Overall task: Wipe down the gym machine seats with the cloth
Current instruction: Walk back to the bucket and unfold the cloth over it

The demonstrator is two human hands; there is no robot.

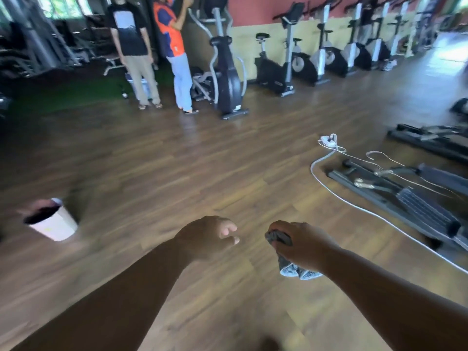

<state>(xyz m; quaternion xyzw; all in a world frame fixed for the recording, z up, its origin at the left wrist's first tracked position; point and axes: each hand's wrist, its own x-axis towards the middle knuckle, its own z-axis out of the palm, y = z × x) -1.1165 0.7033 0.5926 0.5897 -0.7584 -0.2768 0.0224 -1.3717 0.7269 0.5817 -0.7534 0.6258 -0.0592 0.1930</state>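
My right hand (pixel 302 243) grips a grey cloth (pixel 291 268), bunched in the fist with its lighter end hanging below the palm. My left hand (pixel 210 236) hovers just to its left, fingers loosely curled, holding nothing. Both hands are out in front of me above the wooden floor. Exercise bikes (pixel 276 67) with black seats stand in a row along the far yellow and red wall, well away from my hands. The nearest bike seat (pixel 262 35) is small and dark.
A white bin with a dark liner (pixel 54 221) stands on the floor at left. An elliptical machine base (pixel 405 198) with white cables and a power strip (pixel 329 141) lies at right. Two people (pixel 152 46) stand at the back beside another elliptical (pixel 225 72).
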